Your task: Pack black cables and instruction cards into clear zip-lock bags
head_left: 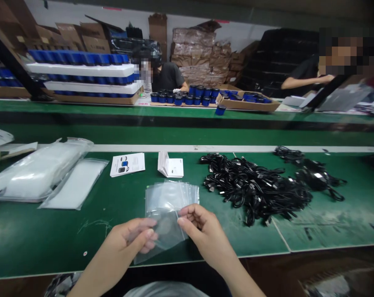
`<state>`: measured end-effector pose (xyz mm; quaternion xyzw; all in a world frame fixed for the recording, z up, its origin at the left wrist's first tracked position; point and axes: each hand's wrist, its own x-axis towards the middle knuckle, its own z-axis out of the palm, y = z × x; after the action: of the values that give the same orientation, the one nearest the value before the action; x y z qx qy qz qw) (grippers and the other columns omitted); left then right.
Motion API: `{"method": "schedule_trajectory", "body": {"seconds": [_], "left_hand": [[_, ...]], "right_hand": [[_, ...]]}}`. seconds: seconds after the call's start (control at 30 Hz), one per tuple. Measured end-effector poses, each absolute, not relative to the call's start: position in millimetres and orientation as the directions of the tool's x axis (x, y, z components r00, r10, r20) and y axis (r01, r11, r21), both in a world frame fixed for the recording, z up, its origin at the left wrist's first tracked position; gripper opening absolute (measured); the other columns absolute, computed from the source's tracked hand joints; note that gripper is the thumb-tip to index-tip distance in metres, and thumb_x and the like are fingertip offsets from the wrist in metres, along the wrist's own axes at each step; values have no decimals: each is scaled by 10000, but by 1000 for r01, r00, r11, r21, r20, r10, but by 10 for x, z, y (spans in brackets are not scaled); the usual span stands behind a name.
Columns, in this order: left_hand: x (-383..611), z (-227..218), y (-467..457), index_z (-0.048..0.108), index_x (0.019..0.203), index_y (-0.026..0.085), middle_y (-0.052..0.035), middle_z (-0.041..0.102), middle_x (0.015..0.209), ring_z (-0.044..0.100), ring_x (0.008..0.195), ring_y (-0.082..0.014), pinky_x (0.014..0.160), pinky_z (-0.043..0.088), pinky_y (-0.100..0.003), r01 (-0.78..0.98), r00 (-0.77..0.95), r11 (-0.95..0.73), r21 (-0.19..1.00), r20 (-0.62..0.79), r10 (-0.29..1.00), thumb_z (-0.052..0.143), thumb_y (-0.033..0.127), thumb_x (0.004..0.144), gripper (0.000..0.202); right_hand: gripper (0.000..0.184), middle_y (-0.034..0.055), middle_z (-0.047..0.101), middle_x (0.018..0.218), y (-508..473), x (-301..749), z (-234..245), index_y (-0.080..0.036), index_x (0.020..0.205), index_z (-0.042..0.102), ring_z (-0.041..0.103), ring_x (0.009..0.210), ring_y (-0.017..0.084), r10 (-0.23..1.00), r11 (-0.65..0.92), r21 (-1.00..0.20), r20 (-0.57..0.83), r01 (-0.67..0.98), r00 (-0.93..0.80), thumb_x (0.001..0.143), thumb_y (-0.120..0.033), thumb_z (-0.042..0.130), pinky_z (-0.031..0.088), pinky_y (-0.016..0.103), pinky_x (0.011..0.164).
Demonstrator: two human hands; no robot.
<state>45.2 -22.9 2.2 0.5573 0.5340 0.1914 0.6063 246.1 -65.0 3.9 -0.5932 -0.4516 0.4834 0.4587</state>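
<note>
My left hand point(128, 239) and right hand point(205, 233) are raised, wrists angled inward, the fingers point(148, 234) of each closed in a pinch on opposite edges of a clear plastic bag point(165, 206), held over the green surface point(50, 243).

Bright, even indoor light falls from above, though no lamp shows, leaving only a soft shadow beneath the right hand point(207, 233). Pale glare streaks the green workbench point(329, 222) and glints off the clear plastic bag point(171, 198) and the plastic sleeves point(41, 171) at left. The wide lens bows the bench edges and stretches both sides of the view, while the top right corner falls dark. The black cables point(255, 185) lose detail in their own darkness, and the far white foam trays point(81, 70) look softer than the foreground
</note>
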Motion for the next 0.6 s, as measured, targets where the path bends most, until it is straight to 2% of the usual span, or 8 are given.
{"method": "schedule_trajectory", "body": {"seconds": [0.07, 0.13, 0.2, 0.3, 0.43, 0.6], "left_hand": [[411, 43, -235, 561, 1137, 167, -75, 726, 942, 687, 866, -218, 772, 561, -332, 467, 290, 174, 867, -335, 896, 581, 424, 770, 448], [399, 76, -260, 541, 1172, 202, -84, 675, 1080, 648, 972, -242, 820, 539, -356, 620, 138, -5, 784, -103, 985, 596, 460, 742, 504], [423, 105, -307, 602, 1080, 224, -63, 686, 1034, 667, 897, -230, 773, 550, -325, 730, 123, -128, 672, 55, 991, 595, 493, 736, 436], [511, 110, -382, 666, 983, 255, -4, 737, 845, 692, 679, -167, 629, 560, -225, 722, 306, -225, 654, -11, 952, 569, 473, 775, 316], [599, 81, -410, 708, 954, 267, 10, 750, 911, 704, 779, -168, 680, 550, -195, 683, 401, -279, 675, -26, 916, 541, 382, 810, 248], [583, 142, -386, 727, 920, 268, 9, 757, 818, 699, 691, -161, 611, 542, -194, 633, 435, -239, 737, -83, 897, 511, 323, 823, 243]], "right_hand": [[129, -34, 513, 571, -609, 2447, 62, -152, 691, 583, 467, 530, 95, 978, -200, -976, -193, 85, 79, 762, -258, 596, 392, 208, 505], [156, -49, 483, 529, -589, 2409, 67, -153, 639, 570, 431, 500, 85, 972, -225, -970, -218, 87, 83, 742, -260, 616, 354, 199, 478], [186, -50, 493, 511, -584, 2353, 53, -155, 631, 564, 434, 479, 85, 961, -264, -963, -258, 56, 103, 725, -295, 642, 352, 197, 457], [283, -53, 517, 488, -590, 2254, 16, -157, 628, 551, 463, 439, 80, 943, -323, -941, -329, -95, 49, 686, -397, 687, 387, 196, 442], [383, -23, 595, 552, -604, 2168, -13, -132, 665, 606, 549, 480, 76, 932, -360, -894, -357, -266, -62, 632, -497, 715, 471, 209, 523], [390, -1, 633, 584, -617, 2173, -25, -117, 677, 651, 604, 518, 81, 927, -376, -883, -356, -281, -121, 647, -502, 708, 507, 213, 565]]}}
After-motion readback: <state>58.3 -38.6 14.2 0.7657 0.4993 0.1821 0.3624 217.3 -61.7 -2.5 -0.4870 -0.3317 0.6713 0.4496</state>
